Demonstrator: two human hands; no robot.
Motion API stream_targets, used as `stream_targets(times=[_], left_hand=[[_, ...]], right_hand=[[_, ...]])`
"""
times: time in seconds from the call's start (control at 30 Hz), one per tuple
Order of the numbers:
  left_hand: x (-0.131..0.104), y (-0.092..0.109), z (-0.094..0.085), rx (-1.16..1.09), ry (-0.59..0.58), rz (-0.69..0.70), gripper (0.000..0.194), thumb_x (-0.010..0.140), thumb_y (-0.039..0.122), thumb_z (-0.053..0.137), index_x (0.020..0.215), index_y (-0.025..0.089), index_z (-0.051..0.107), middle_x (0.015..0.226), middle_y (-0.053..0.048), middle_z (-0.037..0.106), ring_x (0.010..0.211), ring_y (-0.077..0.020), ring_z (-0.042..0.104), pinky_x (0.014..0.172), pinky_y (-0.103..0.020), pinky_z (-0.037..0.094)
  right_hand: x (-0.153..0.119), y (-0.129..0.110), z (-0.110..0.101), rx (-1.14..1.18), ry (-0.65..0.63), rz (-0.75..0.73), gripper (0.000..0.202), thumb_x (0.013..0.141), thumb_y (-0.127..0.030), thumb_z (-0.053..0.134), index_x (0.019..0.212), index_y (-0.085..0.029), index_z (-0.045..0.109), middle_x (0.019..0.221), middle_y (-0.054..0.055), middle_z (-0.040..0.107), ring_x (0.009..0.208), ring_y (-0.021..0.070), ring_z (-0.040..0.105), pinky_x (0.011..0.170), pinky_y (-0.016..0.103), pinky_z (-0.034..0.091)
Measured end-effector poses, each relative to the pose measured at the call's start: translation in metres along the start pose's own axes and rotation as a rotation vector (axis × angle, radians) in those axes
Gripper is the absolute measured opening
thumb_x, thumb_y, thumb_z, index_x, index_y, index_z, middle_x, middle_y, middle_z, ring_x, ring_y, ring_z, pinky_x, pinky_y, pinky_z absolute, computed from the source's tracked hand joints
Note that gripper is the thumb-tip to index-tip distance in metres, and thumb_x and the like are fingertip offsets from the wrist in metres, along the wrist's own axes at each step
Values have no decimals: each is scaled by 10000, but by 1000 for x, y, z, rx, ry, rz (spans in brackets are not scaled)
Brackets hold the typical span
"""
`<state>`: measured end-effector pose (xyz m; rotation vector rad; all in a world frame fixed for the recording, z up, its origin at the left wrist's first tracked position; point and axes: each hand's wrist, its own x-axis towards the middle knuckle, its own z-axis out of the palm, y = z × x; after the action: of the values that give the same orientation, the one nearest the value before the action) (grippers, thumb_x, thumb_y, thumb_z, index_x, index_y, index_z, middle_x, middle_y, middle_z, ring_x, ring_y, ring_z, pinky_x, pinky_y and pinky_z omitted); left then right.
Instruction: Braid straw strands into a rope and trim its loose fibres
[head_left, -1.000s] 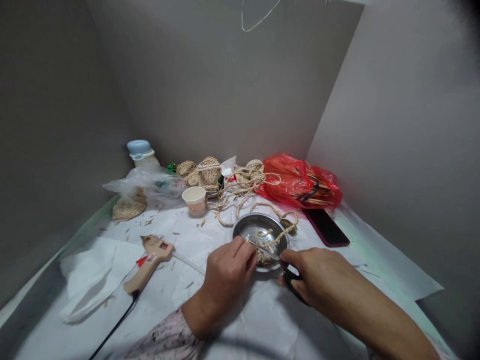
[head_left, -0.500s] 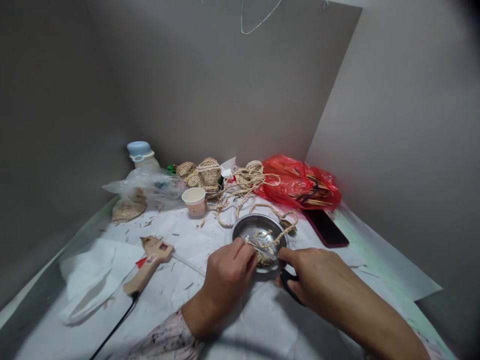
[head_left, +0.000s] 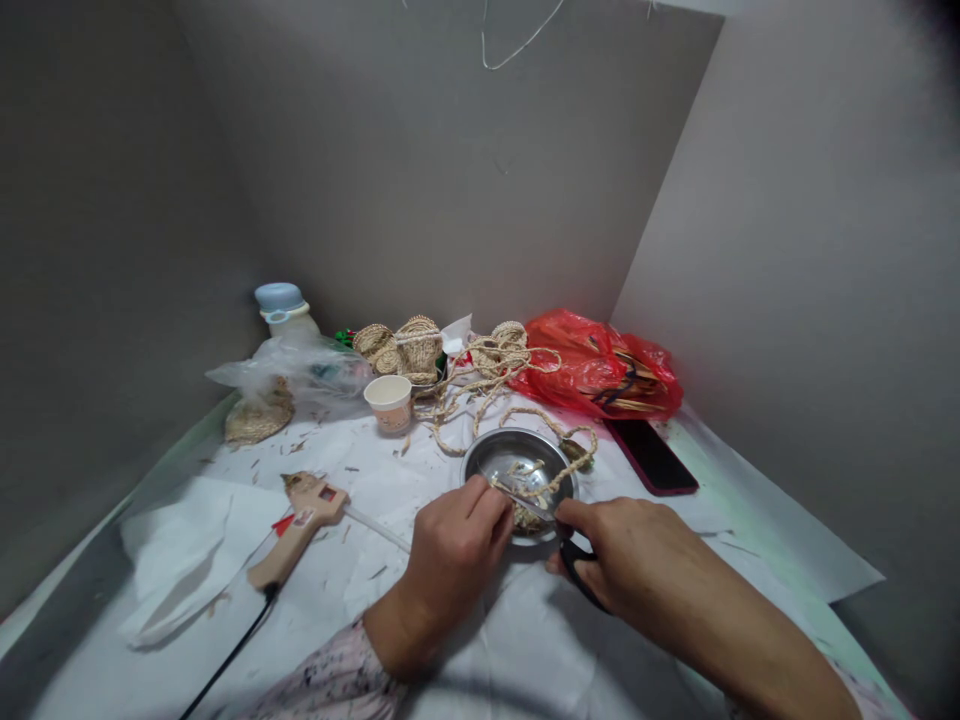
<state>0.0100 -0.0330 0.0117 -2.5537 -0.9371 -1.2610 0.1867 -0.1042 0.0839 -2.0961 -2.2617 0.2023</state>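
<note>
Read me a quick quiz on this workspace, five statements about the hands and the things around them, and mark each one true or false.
1. The right hand holds black-handled scissors. True.
2. The glue gun is in the left hand. False: it lies on the white covering, apart from both hands.
3. The paper cup stands upright. True.
4. The phone lies inside the metal bowl. False: it lies to the right of the bowl, near the red bag.
5. The bottle at the back left has a blue lid. True.
</note>
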Motion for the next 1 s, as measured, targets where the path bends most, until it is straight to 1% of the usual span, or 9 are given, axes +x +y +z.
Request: stream_targets(times=[0.17,0.27,0.43,0.57,0.73,0.8,0.87,0.93,1.0], left_hand=[[1,1,-1,7,2,0,184,861,149,554,681,176,583,629,7,556,547,-115,531,520,-234,362],[2,2,-2,11,5,12,184,865,155,546,686,178,585,628,7,557,545,-115,527,517,-236,358],[1,1,-2,16,4,13,193,868,154,537,683,180,584,624,9,554,539,-112,521,512,-234,356],[0,0,-1,28,-10,-3,194,873,169,537,685,183,583,632,9,558,548,-110,526,522,-229,363],[0,-1,-1,36,-24,-14,208,876,174,533,672,180,571,627,7,554,547,-109,521,520,-227,361],[0,-1,-1,32,-18,-19,197,875,172,538,681,180,574,634,6,557,558,-111,527,527,-227,367],[0,-2,-2,18,-12,-32,176,870,163,546,698,179,579,641,6,558,565,-110,528,535,-224,372],[0,-3,-2,-11,-4,-56,156,867,158,553,714,177,580,647,6,558,563,-106,523,537,-220,375],[0,-4,-3,-54,4,-100,138,866,164,558,731,177,580,657,5,560,565,-103,523,535,-214,379]], right_hand=[[1,-4,-4,-11,-35,32,118,766,-271,635,880,-265,668,802,47,752,715,248,695,534,288,274],[2,-4,-3,-16,4,13,108,764,-272,635,869,-257,656,798,45,749,714,238,689,534,288,268],[4,-1,2,-5,52,-14,95,752,-307,643,836,-264,654,740,24,735,657,209,670,517,277,255],[4,1,5,16,67,-21,77,762,-302,629,815,-260,665,698,27,725,605,191,650,506,275,257],[7,4,6,53,59,-78,106,811,-298,576,837,-249,665,696,30,721,584,176,639,501,272,251],[9,5,4,35,33,-44,106,802,-304,589,844,-242,663,692,37,718,592,186,644,497,268,242],[9,5,0,9,35,24,123,794,-310,604,880,-241,659,719,50,723,636,213,662,504,265,243],[9,5,-5,4,84,100,160,803,-327,604,934,-247,653,750,61,729,672,238,673,516,267,253],[9,5,-10,28,161,165,200,819,-367,594,975,-252,642,744,62,724,669,248,671,522,270,263]])
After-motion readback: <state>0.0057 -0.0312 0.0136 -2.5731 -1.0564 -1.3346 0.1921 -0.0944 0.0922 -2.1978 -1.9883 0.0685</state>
